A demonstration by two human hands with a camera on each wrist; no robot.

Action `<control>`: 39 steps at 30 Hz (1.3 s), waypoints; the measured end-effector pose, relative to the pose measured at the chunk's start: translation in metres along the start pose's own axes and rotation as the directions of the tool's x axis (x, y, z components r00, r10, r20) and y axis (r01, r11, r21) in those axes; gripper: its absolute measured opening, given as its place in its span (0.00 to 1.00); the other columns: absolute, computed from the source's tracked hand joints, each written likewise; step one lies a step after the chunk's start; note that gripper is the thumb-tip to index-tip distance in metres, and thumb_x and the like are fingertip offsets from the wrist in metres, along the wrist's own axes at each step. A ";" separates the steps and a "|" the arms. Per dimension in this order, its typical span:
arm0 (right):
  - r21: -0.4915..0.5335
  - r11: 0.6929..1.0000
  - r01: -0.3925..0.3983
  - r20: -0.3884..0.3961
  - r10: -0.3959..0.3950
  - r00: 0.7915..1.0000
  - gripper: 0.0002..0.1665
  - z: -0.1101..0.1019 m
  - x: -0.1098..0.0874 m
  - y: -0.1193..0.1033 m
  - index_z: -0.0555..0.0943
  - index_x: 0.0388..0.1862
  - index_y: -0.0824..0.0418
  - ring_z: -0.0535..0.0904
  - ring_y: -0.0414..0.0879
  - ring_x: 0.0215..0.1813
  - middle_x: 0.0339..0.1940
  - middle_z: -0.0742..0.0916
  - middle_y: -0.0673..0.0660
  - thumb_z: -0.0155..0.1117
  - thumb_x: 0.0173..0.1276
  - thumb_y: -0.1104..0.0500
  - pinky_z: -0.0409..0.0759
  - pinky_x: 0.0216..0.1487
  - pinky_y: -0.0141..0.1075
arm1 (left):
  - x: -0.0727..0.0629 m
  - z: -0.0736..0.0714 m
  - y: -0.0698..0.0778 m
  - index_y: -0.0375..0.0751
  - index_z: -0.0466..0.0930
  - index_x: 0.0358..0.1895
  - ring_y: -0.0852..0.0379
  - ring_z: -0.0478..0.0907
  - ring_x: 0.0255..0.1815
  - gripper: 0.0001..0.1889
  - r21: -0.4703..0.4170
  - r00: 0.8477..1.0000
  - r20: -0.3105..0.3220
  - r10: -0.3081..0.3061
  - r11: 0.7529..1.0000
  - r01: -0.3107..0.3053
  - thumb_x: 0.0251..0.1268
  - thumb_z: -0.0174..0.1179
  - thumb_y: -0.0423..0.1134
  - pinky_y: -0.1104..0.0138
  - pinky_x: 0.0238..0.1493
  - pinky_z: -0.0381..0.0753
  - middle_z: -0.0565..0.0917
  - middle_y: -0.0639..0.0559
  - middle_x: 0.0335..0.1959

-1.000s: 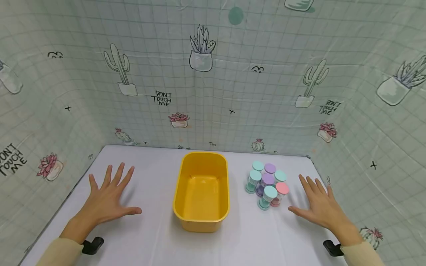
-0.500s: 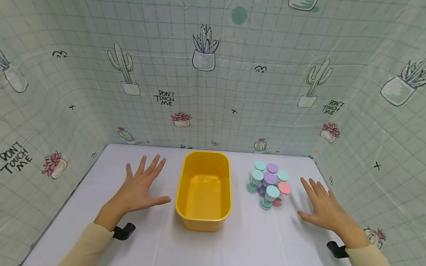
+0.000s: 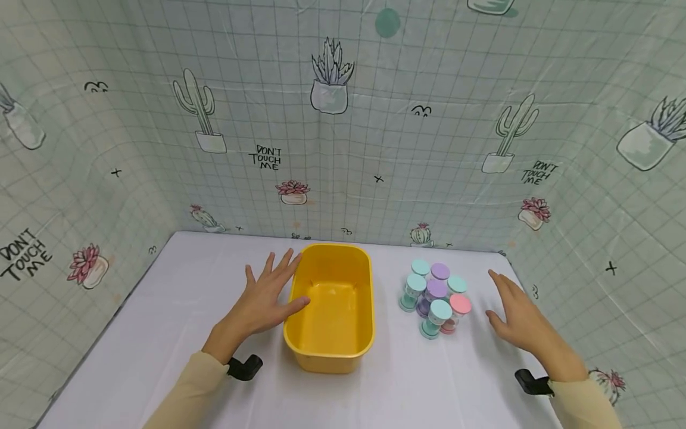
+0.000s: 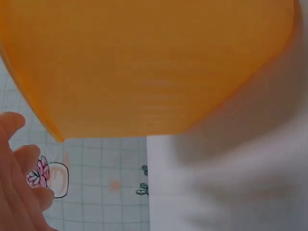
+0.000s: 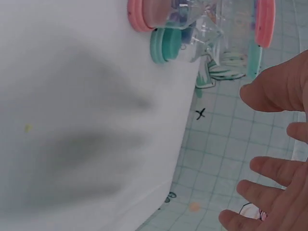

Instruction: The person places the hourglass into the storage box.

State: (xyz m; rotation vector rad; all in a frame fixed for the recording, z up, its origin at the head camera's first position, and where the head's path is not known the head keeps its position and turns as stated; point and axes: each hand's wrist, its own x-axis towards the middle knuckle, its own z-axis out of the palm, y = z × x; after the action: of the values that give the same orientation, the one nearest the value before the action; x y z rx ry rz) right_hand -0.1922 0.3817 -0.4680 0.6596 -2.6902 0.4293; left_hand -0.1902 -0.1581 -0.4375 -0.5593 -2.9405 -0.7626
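My left hand (image 3: 266,301), fingers spread, overlaps the left rim of a deep yellow plastic bin (image 3: 327,364) in the head view. The thumb reaches over the bin's opening. The left wrist view is largely filled by the bin's orange-looking side, with that hand's fingertips beside its edge. To the right of the bin stands a tight cluster of small sand timers with mint (image 3: 440,311), purple (image 3: 436,289) and pink (image 3: 460,305) caps. My right hand (image 3: 527,322) hovers just right of them, thumb apart from the fingers, holding nothing. Its wrist view shows a clear pink-capped timer (image 5: 207,14) near the thumb.
All stands on a white tabletop (image 3: 396,381). Behind it and along both sides hangs a pale green gridded cloth (image 3: 343,149) printed with potted plants. Black wrist mounts (image 3: 245,367) are strapped to both forearms below the sleeves.
My left hand has moved right across the table to the bin's left rim. The right hand has shifted slightly and its fingers have drawn closer together. The bin and timers have stayed put.
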 end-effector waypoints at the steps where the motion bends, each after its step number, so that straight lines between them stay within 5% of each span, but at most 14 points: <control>1: 0.026 0.999 -0.025 0.005 0.025 1.000 0.53 -0.001 0.002 -0.001 0.58 0.77 0.74 0.70 0.78 0.65 0.67 0.73 0.82 0.72 0.55 0.68 0.73 0.58 0.71 | 0.001 0.002 0.002 0.57 0.47 0.85 0.31 0.39 0.85 0.48 -0.007 1.000 -0.001 0.007 1.000 -0.007 0.67 0.58 0.67 0.21 0.70 0.26 0.48 0.50 0.86; 8: 0.151 0.959 -0.238 0.121 0.221 0.968 0.50 -0.002 0.025 -0.017 0.53 0.82 0.68 0.68 0.76 0.70 0.76 0.67 0.77 0.67 0.68 0.58 0.70 0.64 0.73 | 0.003 0.013 0.001 0.55 0.48 0.85 0.32 0.39 0.85 0.45 -0.157 1.000 0.013 0.024 0.987 -0.021 0.70 0.59 0.60 0.22 0.70 0.25 0.47 0.48 0.86; 16: 0.300 0.895 -0.331 0.201 0.280 0.939 0.48 0.008 0.049 -0.024 0.51 0.83 0.65 0.72 0.76 0.69 0.78 0.65 0.76 0.63 0.74 0.52 0.73 0.64 0.72 | 0.005 0.028 -0.004 0.47 0.54 0.83 0.33 0.41 0.85 0.40 -0.351 0.995 -0.041 0.096 0.931 -0.105 0.73 0.58 0.54 0.23 0.73 0.34 0.47 0.45 0.86; 23: 0.292 0.868 -0.402 0.300 0.316 0.900 0.49 0.014 0.055 -0.020 0.50 0.84 0.62 0.75 0.75 0.68 0.78 0.66 0.76 0.61 0.75 0.44 0.76 0.64 0.68 | 0.005 0.036 -0.006 0.39 0.60 0.80 0.32 0.45 0.84 0.36 -0.397 0.980 -0.088 0.178 0.896 -0.198 0.74 0.58 0.47 0.30 0.76 0.50 0.45 0.41 0.86; 29: 0.257 0.844 -0.470 0.389 0.355 0.850 0.52 0.020 0.052 -0.016 0.50 0.84 0.60 0.75 0.75 0.68 0.76 0.69 0.75 0.58 0.74 0.35 0.80 0.60 0.65 | 0.005 0.042 -0.006 0.40 0.65 0.78 0.32 0.46 0.84 0.33 -0.446 0.973 -0.130 0.191 0.865 -0.230 0.73 0.59 0.43 0.29 0.75 0.50 0.46 0.40 0.86; 35: 0.221 0.836 -0.501 0.415 0.385 0.825 0.49 0.025 0.055 -0.018 0.55 0.82 0.62 0.69 0.76 0.72 0.75 0.70 0.78 0.56 0.75 0.36 0.76 0.63 0.69 | 0.006 0.052 -0.006 0.41 0.65 0.78 0.31 0.44 0.84 0.31 -0.553 0.969 -0.173 0.175 0.797 -0.243 0.73 0.56 0.40 0.26 0.74 0.50 0.46 0.41 0.86; 39: 0.220 0.839 -0.498 0.416 0.381 0.826 0.43 0.026 0.057 -0.021 0.60 0.80 0.63 0.71 0.76 0.70 0.73 0.72 0.79 0.54 0.76 0.41 0.77 0.62 0.68 | 0.006 0.053 -0.006 0.43 0.66 0.78 0.31 0.42 0.85 0.31 -0.596 0.972 -0.175 0.158 0.769 -0.232 0.72 0.56 0.40 0.25 0.74 0.46 0.45 0.42 0.86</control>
State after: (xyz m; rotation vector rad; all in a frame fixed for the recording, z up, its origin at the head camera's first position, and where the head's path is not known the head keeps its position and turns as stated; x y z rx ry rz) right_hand -0.2361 0.3326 -0.4646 0.1743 -3.1614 0.9725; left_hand -0.1959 -0.1355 -0.4864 -0.8026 -2.4199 -1.6712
